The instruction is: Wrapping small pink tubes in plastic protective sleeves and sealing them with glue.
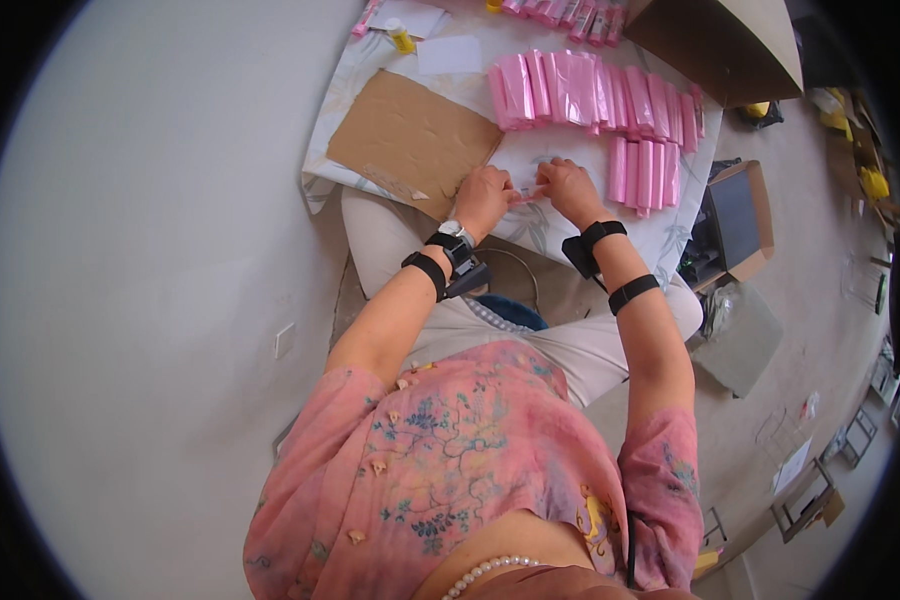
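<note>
Small pink strip (524, 197) is held low over the near edge of the white patterned tablecloth (660, 235), right between the two hands. Its left end looks pinched in the fingertips of the left hand (483, 200), the other end in those of the right hand (567, 188); most of it is hidden, so the exact finger contact can't be made out. Judging by the glossy pink packets (570, 88) lined up beyond, it's probably light, floppy, slick film, easily creased or torn. Best gripped by both ends, tbh, with a soft pinch. A brown cardboard sheet (410, 135) is laid beside the left hand.
</note>
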Tool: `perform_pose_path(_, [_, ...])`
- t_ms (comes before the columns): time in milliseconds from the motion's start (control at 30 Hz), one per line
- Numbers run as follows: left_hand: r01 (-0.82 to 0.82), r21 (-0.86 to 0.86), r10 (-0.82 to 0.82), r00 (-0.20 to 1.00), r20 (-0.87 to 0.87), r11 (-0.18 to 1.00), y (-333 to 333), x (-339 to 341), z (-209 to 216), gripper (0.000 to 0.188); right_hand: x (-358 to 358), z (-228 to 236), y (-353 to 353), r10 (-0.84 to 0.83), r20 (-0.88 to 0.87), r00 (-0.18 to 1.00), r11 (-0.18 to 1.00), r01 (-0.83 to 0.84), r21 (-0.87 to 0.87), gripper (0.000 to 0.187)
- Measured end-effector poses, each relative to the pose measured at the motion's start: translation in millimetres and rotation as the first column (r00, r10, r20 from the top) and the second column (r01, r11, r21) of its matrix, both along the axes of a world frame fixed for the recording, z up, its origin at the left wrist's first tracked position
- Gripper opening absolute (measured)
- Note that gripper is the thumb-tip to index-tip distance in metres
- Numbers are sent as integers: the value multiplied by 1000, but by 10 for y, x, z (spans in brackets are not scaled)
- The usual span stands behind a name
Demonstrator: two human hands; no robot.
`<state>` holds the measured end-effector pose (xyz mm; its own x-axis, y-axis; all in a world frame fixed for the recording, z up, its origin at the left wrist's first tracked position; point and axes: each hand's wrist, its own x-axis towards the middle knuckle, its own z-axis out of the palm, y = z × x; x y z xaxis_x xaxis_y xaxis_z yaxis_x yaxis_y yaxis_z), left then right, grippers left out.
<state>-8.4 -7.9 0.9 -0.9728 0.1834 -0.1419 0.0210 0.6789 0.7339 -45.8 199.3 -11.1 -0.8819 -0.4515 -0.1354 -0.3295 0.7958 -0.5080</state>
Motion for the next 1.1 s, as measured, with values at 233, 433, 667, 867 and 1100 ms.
perform_pose_path(233, [63,-172,-112,950,-293,983,48,159,63,13,-24,106,-18,-4,70,998,1000,2,17,16])
perform_pose_path(433, [75,-192,-158,872,-464,978,60,304,22,20,-47,107,-36,10,67,998,1000,-12,20,14])
perform_pose_path(667, [75,-150,-134,891,-434,986,29,288,-2,30,125,94,60,16,-49,999,989,-23,-149,24])
perform_pose_path(867, [97,-114,-134,910,-392,989,10,233,4,26,315,172,82,40,-219,975,989,-70,-131,44])
perform_pose_path(1100, [85,-81,-108,931,-349,993,-4,208,-2,31,366,48,79,33,-321,947,991,-72,-111,43])
